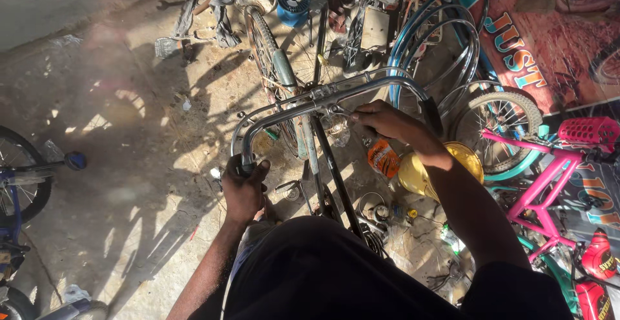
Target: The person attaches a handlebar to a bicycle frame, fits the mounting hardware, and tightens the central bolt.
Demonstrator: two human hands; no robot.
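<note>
Now the fingers of the left hand (244, 187) are curled tightly around the left end of the handlebar (323, 97), where the chrome tube bends down toward the person. The fingers of the right hand (387, 123) are pressed together near the middle of the handlebar, just right of the stem; they seem to pinch a small part there, but I cannot tell what it is. The handlebar is a curved chrome tube, and it belongs to an old bicycle (303, 133) that stands upright on the concrete floor (116, 133), directly in front of the person. Its front wheel (265, 42) points to the top edge of the floor.

Under the right forearm, a yellow container (413, 175) and a small orange bottle (383, 158) stand on the floor, just beside the bicycle frame. Several loose chrome rims (445, 42) lie near the top right. A pink bicycle (549, 171) stands at the right edge, and a blue bicycle (19, 184) at the left edge. A blue spool (294, 0) lies near the top edge.
</note>
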